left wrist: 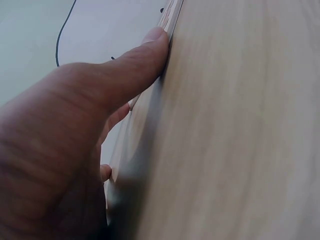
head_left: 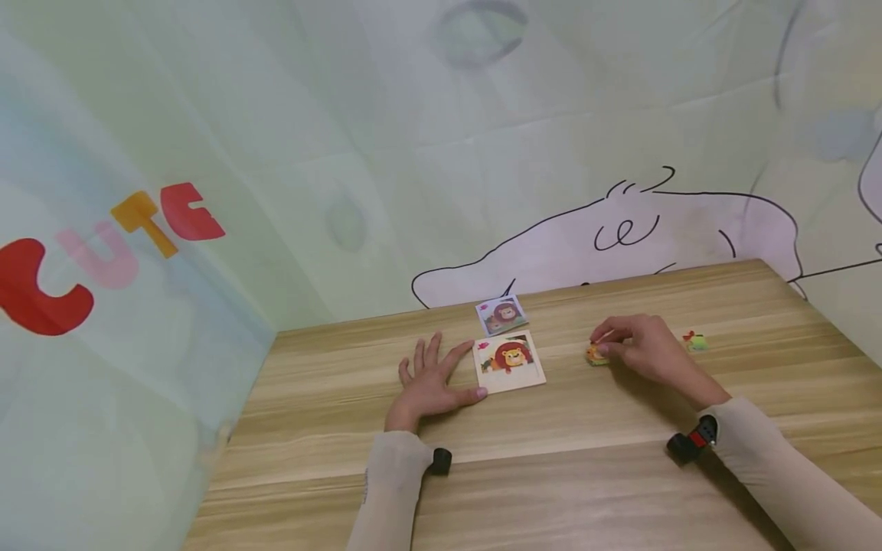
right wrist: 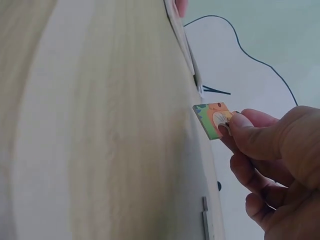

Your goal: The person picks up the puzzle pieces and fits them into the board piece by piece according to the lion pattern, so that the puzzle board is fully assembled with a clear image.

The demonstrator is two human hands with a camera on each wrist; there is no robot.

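My right hand [head_left: 637, 348] pinches a small flat puzzle piece [right wrist: 212, 120] between thumb and fingers. Orange, green and white show on the piece, which is held clear of the tabletop in the right wrist view. To the left, my left hand [head_left: 430, 383] lies spread, its thumb and index fingertips at the left corners of a square puzzle board [head_left: 511, 363]. A lion picture fills the upper part of the board, while its lower part is pale and bare. Just behind the board is a lion picture card [head_left: 501, 314].
Another small puzzle piece [head_left: 696, 341], green and red, lies on the wooden table [head_left: 551, 490] beyond the right hand. A printed cloth backdrop [head_left: 344, 153] rises along the table's back and left edges.
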